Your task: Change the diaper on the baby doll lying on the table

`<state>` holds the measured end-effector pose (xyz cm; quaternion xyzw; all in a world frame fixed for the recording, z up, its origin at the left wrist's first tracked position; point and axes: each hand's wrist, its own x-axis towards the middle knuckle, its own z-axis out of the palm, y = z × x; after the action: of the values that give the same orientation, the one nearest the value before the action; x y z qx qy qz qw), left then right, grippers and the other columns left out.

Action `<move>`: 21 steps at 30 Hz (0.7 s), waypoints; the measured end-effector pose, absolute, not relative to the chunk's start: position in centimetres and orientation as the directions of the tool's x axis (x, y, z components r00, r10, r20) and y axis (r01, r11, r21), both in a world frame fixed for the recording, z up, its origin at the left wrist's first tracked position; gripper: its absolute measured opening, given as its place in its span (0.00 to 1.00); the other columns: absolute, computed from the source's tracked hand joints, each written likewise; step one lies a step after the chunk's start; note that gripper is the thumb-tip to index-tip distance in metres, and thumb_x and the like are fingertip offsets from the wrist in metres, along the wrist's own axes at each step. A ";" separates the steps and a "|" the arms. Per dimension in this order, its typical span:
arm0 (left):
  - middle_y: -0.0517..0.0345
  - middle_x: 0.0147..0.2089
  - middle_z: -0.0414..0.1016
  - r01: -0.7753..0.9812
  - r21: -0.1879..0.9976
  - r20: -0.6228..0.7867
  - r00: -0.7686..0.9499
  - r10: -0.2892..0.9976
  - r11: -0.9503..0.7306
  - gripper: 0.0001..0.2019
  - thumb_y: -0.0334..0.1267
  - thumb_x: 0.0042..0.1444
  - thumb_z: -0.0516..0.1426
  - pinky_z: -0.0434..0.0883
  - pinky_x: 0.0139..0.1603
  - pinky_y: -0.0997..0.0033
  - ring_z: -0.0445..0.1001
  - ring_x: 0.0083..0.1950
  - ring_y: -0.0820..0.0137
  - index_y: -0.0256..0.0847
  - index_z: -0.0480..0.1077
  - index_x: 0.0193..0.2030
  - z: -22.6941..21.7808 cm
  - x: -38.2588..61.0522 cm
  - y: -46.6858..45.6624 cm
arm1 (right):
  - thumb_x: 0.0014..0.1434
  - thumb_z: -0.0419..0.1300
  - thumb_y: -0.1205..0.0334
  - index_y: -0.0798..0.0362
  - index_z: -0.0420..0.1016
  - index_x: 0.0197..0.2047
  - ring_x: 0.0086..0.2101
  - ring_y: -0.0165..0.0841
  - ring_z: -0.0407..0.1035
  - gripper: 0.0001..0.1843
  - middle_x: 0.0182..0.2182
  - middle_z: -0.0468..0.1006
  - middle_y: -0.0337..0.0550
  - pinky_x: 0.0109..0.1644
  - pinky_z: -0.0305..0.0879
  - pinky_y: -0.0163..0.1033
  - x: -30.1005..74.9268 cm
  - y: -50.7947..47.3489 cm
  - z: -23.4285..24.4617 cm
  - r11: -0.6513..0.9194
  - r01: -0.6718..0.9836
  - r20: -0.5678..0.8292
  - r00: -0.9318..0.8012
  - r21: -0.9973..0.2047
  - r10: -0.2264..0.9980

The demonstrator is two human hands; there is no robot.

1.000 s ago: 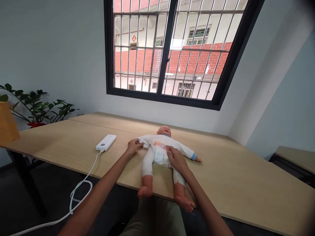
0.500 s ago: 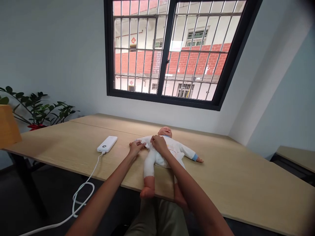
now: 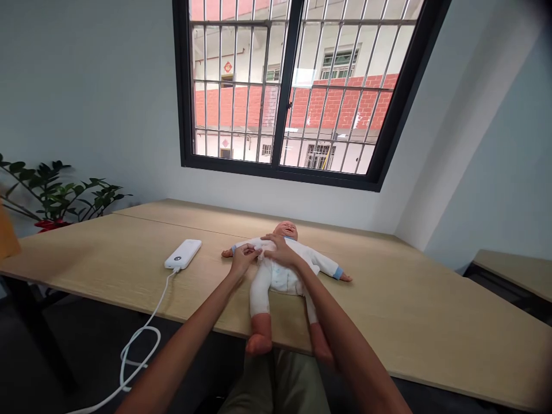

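Observation:
A baby doll [image 3: 282, 279] lies on its back on a light wood table [image 3: 388, 310], its head far from me and its feet at the near edge. It wears a white suit with blue cuffs, and a nappy shows at the open front. My left hand [image 3: 244, 259] grips the white sleeve [image 3: 250, 247] near the doll's blue cuff. My right hand [image 3: 280, 252] holds the cloth on the doll's chest, just below the head. The hands nearly touch, and they hide part of the chest.
A white power bank [image 3: 183, 253] lies left of the doll, with a white cable [image 3: 142, 345] hanging over the table edge to the floor. A potted plant [image 3: 56, 195] stands far left, beyond the table. A barred window [image 3: 280, 172] fills the wall ahead.
My right hand has moved from the doll's hips up to its chest. The doll's blue cuff now shows at the sleeve end under my left hand.

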<state>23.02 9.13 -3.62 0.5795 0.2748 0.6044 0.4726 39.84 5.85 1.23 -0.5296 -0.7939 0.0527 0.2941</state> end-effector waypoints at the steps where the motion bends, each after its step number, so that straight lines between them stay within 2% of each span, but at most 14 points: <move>1: 0.57 0.28 0.71 -0.245 0.879 0.445 0.117 0.888 -0.408 0.21 0.49 0.32 0.69 0.65 0.33 0.73 0.68 0.30 0.72 0.35 0.69 0.27 -3.5 23.0 9.0 | 0.55 0.61 0.62 0.52 0.66 0.62 0.63 0.35 0.53 0.30 0.62 0.62 0.46 0.70 0.45 0.44 41.0 5.1 1.6 0.487 0.754 0.458 -0.277 -0.442 0.845; 3: 0.57 0.28 0.71 -0.224 0.877 0.458 0.119 0.881 -0.425 0.19 0.47 0.34 0.68 0.64 0.34 0.72 0.68 0.30 0.72 0.35 0.70 0.26 -3.2 23.2 8.8 | 0.55 0.63 0.54 0.50 0.67 0.62 0.65 0.39 0.50 0.32 0.62 0.61 0.47 0.71 0.38 0.51 43.2 3.5 1.6 0.508 0.725 0.468 -0.286 -0.465 0.836; 5: 0.56 0.28 0.72 -0.198 0.870 0.479 0.124 0.869 -0.452 0.17 0.46 0.35 0.67 0.64 0.35 0.71 0.69 0.31 0.70 0.35 0.71 0.26 -2.8 23.7 8.5 | 0.54 0.63 0.45 0.47 0.68 0.61 0.66 0.45 0.48 0.33 0.64 0.59 0.47 0.69 0.28 0.63 44.6 2.2 0.7 0.420 0.784 0.384 -0.252 -0.456 0.888; 6: 0.55 0.28 0.73 -0.187 0.866 0.489 0.129 0.863 -0.463 0.15 0.45 0.36 0.67 0.64 0.36 0.71 0.69 0.32 0.69 0.35 0.71 0.25 -2.6 24.1 8.4 | 0.55 0.62 0.43 0.47 0.68 0.61 0.65 0.46 0.48 0.33 0.65 0.58 0.47 0.68 0.26 0.65 44.9 1.8 -0.1 0.381 0.807 0.350 -0.233 -0.451 0.908; 9: 0.54 0.29 0.74 -0.074 0.839 0.543 0.186 0.819 -0.539 0.09 0.39 0.40 0.65 0.63 0.36 0.69 0.69 0.32 0.67 0.36 0.74 0.26 -2.1 25.4 8.0 | 0.57 0.61 0.44 0.48 0.67 0.62 0.64 0.42 0.50 0.33 0.65 0.57 0.46 0.70 0.37 0.59 44.8 1.5 -2.6 0.357 0.818 0.376 -0.189 -0.452 0.907; 11: 0.54 0.29 0.75 0.057 0.769 0.603 0.265 0.752 -0.636 0.04 0.35 0.44 0.63 0.63 0.37 0.68 0.70 0.33 0.67 0.37 0.75 0.27 -2.1 26.1 7.7 | 0.56 0.61 0.45 0.48 0.66 0.62 0.64 0.40 0.51 0.33 0.64 0.58 0.44 0.70 0.42 0.53 44.4 1.8 -3.7 0.357 0.816 0.420 -0.157 -0.455 0.894; 13: 0.54 0.30 0.75 0.149 0.674 0.647 0.355 0.675 -0.724 0.02 0.33 0.48 0.62 0.64 0.38 0.68 0.71 0.34 0.66 0.38 0.75 0.27 -2.2 26.4 7.6 | 0.55 0.62 0.45 0.50 0.67 0.61 0.64 0.40 0.52 0.33 0.64 0.59 0.45 0.69 0.43 0.51 44.1 2.0 -4.1 0.346 0.814 0.439 -0.127 -0.466 0.890; 17: 0.52 0.34 0.76 0.212 0.547 0.638 0.521 0.567 -0.810 0.05 0.36 0.54 0.60 0.64 0.42 0.65 0.71 0.39 0.63 0.39 0.77 0.31 -2.4 26.3 7.3 | 0.55 0.63 0.45 0.49 0.68 0.61 0.64 0.39 0.51 0.34 0.64 0.59 0.44 0.70 0.43 0.50 44.1 1.8 -4.2 0.336 0.796 0.436 -0.102 -0.503 0.894; 21: 0.49 0.37 0.74 0.314 0.384 0.581 0.649 0.491 -0.868 0.13 0.40 0.62 0.54 0.63 0.48 0.61 0.69 0.43 0.60 0.38 0.77 0.33 -2.3 25.9 6.6 | 0.53 0.64 0.45 0.48 0.69 0.60 0.63 0.39 0.52 0.33 0.63 0.60 0.42 0.70 0.41 0.50 44.2 1.8 -4.7 0.360 0.765 0.459 -0.095 -0.535 0.884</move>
<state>25.91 6.65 -2.28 0.8993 0.2239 0.3541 0.1254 44.21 1.83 -4.69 -0.5601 -0.7356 0.0798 0.3725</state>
